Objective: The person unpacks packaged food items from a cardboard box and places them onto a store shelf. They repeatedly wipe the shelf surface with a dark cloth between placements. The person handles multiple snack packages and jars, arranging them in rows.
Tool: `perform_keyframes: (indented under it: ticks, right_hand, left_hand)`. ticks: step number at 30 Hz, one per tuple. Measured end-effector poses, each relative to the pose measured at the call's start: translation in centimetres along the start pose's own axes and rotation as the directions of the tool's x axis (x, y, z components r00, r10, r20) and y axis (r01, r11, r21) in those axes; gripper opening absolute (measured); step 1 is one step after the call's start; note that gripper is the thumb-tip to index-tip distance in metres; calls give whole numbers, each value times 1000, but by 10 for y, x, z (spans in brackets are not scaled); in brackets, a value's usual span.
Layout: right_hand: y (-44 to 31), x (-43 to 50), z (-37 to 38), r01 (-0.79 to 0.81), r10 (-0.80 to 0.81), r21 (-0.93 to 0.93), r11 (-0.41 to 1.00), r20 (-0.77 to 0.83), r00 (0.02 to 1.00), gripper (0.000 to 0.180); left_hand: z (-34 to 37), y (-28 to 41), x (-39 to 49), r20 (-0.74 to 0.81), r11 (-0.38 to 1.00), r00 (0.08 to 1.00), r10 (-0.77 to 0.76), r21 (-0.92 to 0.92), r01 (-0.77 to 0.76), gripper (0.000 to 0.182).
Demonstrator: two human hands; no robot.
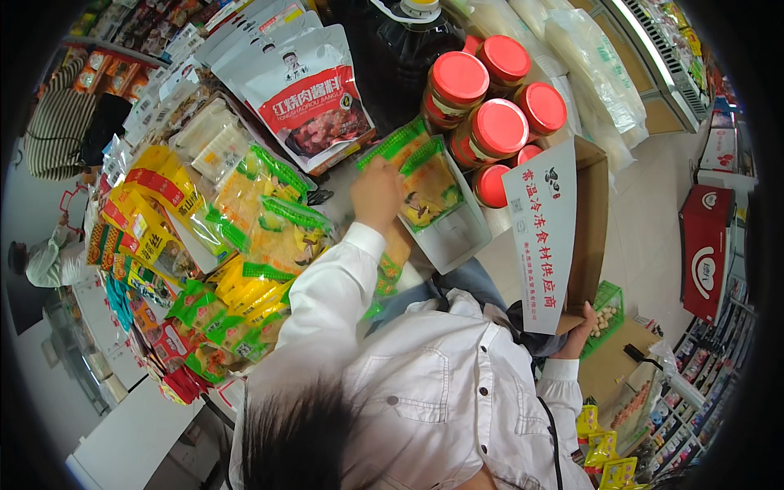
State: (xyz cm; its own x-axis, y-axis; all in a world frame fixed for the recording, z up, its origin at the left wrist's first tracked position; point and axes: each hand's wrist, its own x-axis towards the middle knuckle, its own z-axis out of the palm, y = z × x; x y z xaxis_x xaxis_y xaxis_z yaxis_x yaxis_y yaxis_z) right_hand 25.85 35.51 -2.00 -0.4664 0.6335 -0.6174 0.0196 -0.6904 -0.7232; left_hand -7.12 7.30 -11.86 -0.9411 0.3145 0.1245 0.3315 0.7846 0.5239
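Note:
My left hand (375, 190) reaches forward with its fingers closed at the upper edge of a green and yellow plastic food packet (429, 190). That packet stands with another in an open white box (459, 236). My right hand (576, 334) grips the lower end of an open cardboard box (545, 245), white outside with red print and brown inside, held tilted at my right side. More green and yellow packets (285, 236) lie left of my left hand. Just beyond the white box stand several glass jars with red lids (501, 122).
Sauce pouches (315, 104) stand at the upper left, beside a large dark bottle (419, 30). Yellow packets (162, 214) fill the display's left side. Clear bags (594, 73) lie at the upper right. A green crate (606, 318) is by my right hand. Two people are at the far left.

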Motion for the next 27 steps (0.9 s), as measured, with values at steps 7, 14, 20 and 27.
perform_keyframes:
  ticks: [7,14,20,27]
  right_hand:
    - [-3,5,9,3,-2,-28,1000,53,999,43]
    - [1,6,-10,-6,6,13,1000,-21,1000,43]
    - [-1,3,6,6,-9,-47,999,-59,998,46]
    - [1,13,3,-87,87,-28,996,-18,996,48]
  left_hand:
    - [0,-9,9,153,977,985,85,182,-112,14]
    - [-65,-24,-17,297,970,951,-92,-189,153,28]
    - [-99,-18,-64,629,962,735,254,-86,-258,32]
    - [-60,-43,-60,509,853,726,463,-34,-521,28]
